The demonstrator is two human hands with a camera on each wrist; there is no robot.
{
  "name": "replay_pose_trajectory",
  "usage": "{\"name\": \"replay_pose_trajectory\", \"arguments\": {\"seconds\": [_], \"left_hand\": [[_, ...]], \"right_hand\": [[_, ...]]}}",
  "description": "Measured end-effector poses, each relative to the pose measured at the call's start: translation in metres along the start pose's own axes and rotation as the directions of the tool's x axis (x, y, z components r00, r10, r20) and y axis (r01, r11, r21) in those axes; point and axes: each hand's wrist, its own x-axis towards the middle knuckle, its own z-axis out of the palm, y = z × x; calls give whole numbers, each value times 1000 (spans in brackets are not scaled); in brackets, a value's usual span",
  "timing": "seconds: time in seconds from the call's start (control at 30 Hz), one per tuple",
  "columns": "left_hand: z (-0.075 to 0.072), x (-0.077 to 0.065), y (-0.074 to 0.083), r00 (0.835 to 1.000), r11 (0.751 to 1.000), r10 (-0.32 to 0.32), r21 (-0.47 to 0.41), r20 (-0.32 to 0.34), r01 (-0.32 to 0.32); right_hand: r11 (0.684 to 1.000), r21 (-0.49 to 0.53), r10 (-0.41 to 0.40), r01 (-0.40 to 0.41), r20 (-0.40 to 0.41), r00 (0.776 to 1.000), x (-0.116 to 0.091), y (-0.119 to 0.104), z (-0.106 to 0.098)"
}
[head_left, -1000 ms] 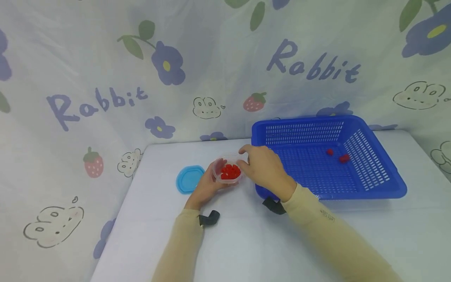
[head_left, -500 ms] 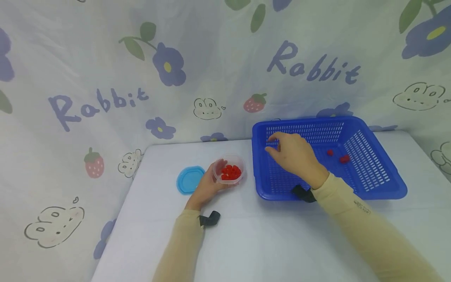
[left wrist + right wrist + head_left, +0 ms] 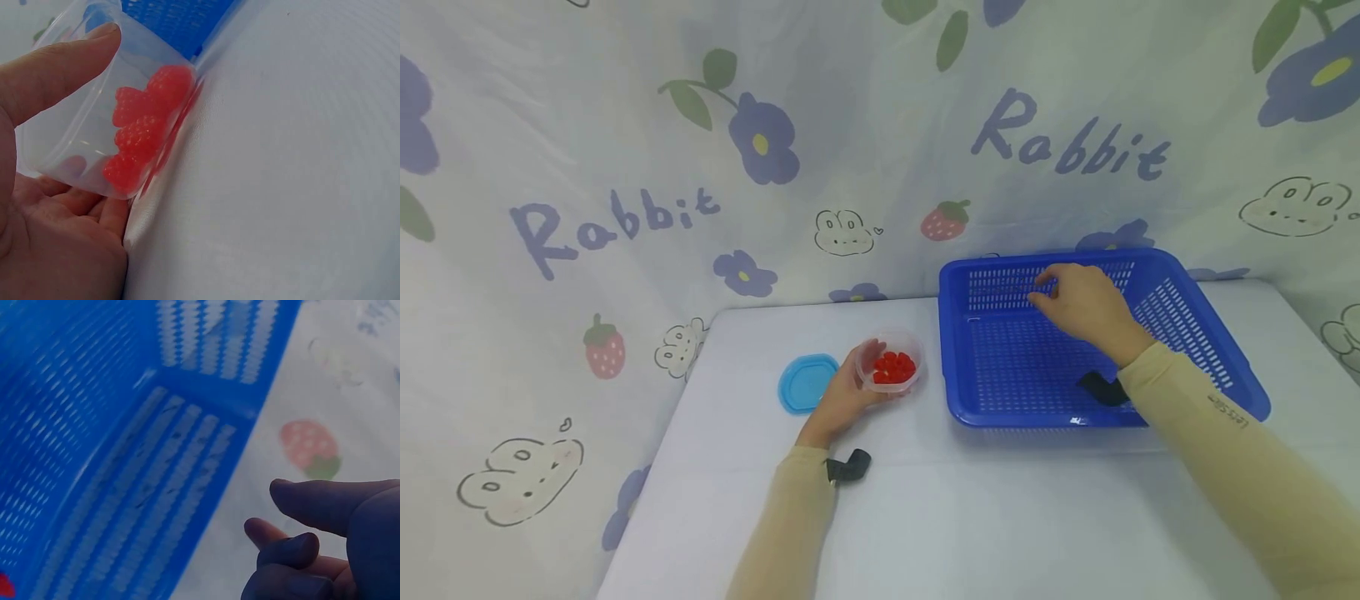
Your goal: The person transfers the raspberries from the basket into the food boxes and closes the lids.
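Red berries (image 3: 893,367) sit in a clear cup (image 3: 901,342) held by a person's left hand, while the right hand is above a blue basket.

On a white-covered table (image 3: 925,517), the left hand (image 3: 842,397) grips the cup from its left side, thumb along one wall and the other fingers curled behind. The left-wrist view shows the berries bumpy like raspberries, bunched at the cup's bottom; the cup's base is at the white cloth. To the left of the cup lies a flat light-blue lid (image 3: 805,383); the left hand overlaps its right edge in the head view, and whether they touch cannot be told.

To the right of the cup, apart from it, stands the blue basket (image 3: 1011,367), with slotted sides, near the table's far edge. The right hand (image 3: 1086,307) is over it, thumb and index finger apart with a gap between the tips, the other fingers bent. A red bit (image 3: 5,586) shows at the edge of the right-wrist view, inside the basket.

Both arms wear beige sleeves (image 3: 790,517). Behind the table hangs a pale backdrop (image 3: 850,150) printed with flowers, strawberries and the word "Rabbit".
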Motion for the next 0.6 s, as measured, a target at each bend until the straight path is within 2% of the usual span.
{"name": "replay_pose_trajectory", "arguments": {"seconds": [0.33, 0.5, 0.6], "left_hand": [[0, 1, 0, 1000, 1000, -23, 9, -5, 23], [1, 1, 0, 1000, 1000, -15, 5, -7, 15], [1, 0, 1, 1000, 1000, -15, 10, -7, 15]], "right_hand": [[997, -41, 75, -73, 39, 996, 9, 45, -3], [994, -63, 100, -93, 114, 988, 9, 64, -2], [994, -82, 84, -72, 159, 984, 10, 73, -2]]}}
